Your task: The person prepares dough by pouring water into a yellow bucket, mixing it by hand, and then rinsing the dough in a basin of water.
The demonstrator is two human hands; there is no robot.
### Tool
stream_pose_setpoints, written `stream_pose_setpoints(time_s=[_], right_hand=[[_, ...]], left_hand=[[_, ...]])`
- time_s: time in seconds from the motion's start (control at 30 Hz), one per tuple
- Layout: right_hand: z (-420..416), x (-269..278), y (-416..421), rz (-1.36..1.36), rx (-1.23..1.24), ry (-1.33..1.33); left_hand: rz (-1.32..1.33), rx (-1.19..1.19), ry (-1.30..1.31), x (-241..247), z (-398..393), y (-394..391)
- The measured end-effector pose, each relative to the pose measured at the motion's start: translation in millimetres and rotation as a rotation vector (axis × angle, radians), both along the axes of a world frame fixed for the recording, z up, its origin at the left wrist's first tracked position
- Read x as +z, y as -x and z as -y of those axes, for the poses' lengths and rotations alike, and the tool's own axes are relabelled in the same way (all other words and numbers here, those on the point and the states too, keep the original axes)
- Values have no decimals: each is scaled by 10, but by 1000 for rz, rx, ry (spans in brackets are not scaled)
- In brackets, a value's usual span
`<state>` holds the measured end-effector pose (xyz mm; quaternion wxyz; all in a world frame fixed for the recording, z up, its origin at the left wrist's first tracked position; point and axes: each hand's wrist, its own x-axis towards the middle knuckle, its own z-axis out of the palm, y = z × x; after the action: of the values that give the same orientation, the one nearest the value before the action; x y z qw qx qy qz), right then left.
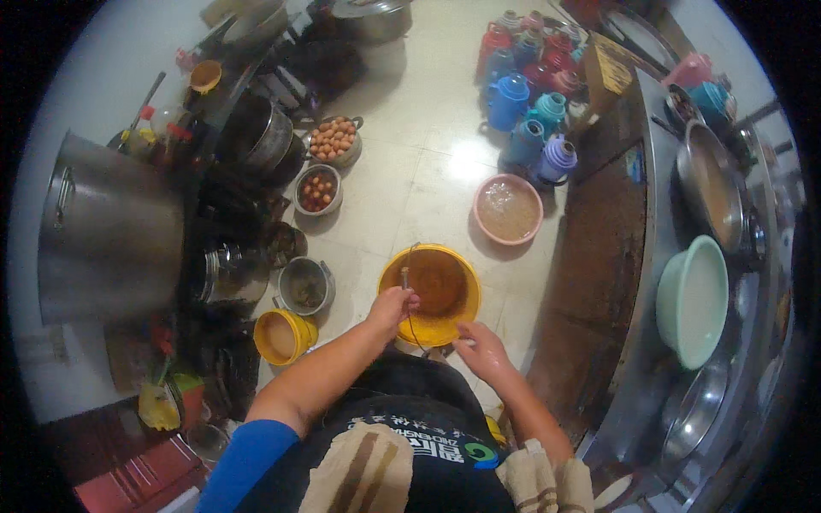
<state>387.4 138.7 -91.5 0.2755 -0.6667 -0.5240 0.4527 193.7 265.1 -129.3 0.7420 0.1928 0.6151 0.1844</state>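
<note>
A yellow bucket (475,292) stands on the floor before me, with brownish liquid inside. My left hand (392,309) is closed around its wire handle (405,277), which is raised over the bucket's left side. Beside the bucket's near right rim is my right hand (480,349), holding nothing that I can see, thumb and fingers apart. Whether its fingertips touch the rim, I cannot tell. A pink basin (508,210) of cloudy liquid sits on the floor beyond the bucket, to the right.
Several thermos flasks (510,102) crowd the floor at far right. Pots of eggs (332,138), a metal pot (306,285) and a smaller yellow bucket (280,338) line the left. A counter (632,256) at right bears a pale green basin (693,301). A large stockpot (112,231) stands left.
</note>
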Motion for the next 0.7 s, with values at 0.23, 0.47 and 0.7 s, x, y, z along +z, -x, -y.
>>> stream_pose_setpoints(time_s=[0.23,0.47,0.7], right_hand=[[845,-34,-570,144,-178,334],[1728,369,-518,158,-501,746],[1756,434,-102,-1,-725,970]], left_hand=[[-31,154,-35,-834,-656,420],[-155,156,-108,-1812,-1492,902],[-280,165,-52,-2694,-2218,1443]])
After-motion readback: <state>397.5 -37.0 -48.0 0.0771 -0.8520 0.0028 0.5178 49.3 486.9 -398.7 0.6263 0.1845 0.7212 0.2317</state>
